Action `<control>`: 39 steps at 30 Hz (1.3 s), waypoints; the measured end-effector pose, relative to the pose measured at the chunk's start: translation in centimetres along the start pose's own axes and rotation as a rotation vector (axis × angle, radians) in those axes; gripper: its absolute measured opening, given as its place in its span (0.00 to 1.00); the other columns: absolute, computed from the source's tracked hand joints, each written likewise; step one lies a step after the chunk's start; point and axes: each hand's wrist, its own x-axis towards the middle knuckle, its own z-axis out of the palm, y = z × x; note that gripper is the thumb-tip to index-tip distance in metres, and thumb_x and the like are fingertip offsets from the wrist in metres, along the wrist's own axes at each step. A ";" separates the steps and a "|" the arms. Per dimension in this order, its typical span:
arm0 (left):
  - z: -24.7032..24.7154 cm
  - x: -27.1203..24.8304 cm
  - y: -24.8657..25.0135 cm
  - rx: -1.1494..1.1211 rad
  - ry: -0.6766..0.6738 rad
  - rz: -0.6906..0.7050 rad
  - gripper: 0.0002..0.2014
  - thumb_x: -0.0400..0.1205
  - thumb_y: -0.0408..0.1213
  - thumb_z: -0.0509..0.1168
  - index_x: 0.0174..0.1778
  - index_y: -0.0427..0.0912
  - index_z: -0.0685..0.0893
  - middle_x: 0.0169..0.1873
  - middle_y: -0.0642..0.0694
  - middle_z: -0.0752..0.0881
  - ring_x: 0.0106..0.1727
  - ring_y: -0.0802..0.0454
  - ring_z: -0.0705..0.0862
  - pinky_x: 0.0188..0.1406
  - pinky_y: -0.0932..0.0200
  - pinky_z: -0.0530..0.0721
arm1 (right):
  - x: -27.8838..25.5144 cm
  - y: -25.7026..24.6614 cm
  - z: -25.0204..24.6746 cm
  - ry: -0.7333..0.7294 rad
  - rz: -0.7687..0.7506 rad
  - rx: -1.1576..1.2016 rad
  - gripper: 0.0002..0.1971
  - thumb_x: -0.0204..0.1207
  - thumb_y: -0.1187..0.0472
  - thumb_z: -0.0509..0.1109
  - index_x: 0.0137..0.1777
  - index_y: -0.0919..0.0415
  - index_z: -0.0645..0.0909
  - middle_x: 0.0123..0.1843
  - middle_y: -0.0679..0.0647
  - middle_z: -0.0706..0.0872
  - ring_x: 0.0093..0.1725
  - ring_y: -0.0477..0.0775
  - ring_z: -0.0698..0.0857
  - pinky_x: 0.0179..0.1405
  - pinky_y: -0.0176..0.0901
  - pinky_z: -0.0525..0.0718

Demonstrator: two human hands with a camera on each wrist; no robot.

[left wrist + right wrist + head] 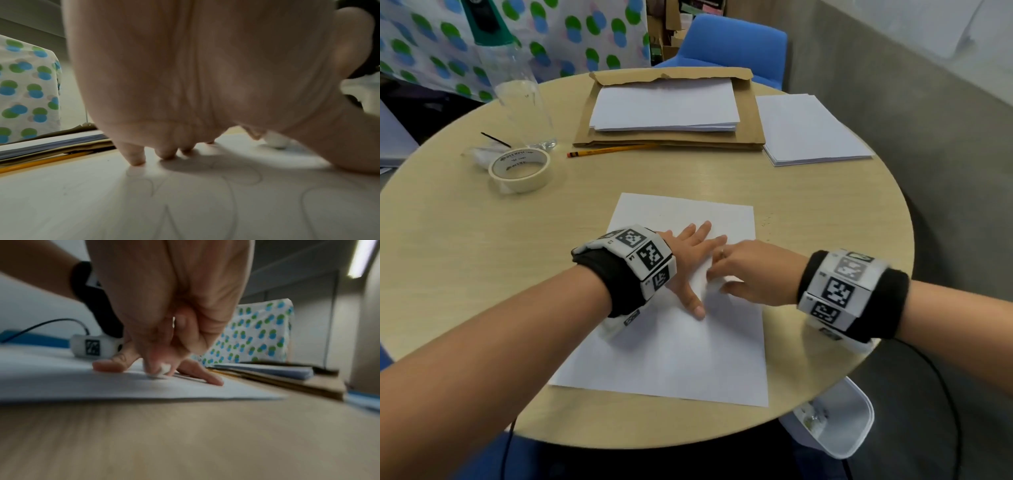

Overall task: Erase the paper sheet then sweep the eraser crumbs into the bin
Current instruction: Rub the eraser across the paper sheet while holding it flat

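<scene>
**Operator:** State the position of the paper sheet (681,356) and the condition of each hand.

**Technician:** The sheet lies flat on the bench (482,274), at lower centre of the head view. The left hand (690,263) is spread, fingers straight, pressing the sheet down. The right hand (751,270) is curled, its fingertips pinching a small white eraser (163,370) against the sheet just beside the left thumb. Faint pencil loops show on the sheet in the left wrist view.

**Operator:** Handling properties?

**Technician:** The sheet is judged thin, light and limp; it will slide or buckle under rubbing unless held. Hold it by flat pressure close to the rubbed area, not by an edge. The eraser is small and looks soft; the pinch sits low on it, which should limit bending. Its exact shape cannot be confirmed, as the wrist view is blurred.

**Operator:** Crumbs and bin?

**Technician:** A few dark specks lie on the bench right of the sheet's upper edge, probably crumbs. The bin (856,411) stands below the bench edge, lower right of the frame.
</scene>
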 end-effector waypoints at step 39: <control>0.2 0.2 -0.2 0.019 -0.003 -0.003 0.64 0.66 0.61 0.74 0.80 0.52 0.28 0.80 0.45 0.28 0.83 0.45 0.32 0.82 0.37 0.42 | -1.6 2.2 -1.2 -0.100 0.086 -0.197 0.14 0.81 0.58 0.63 0.65 0.53 0.80 0.58 0.47 0.79 0.56 0.52 0.80 0.38 0.38 0.71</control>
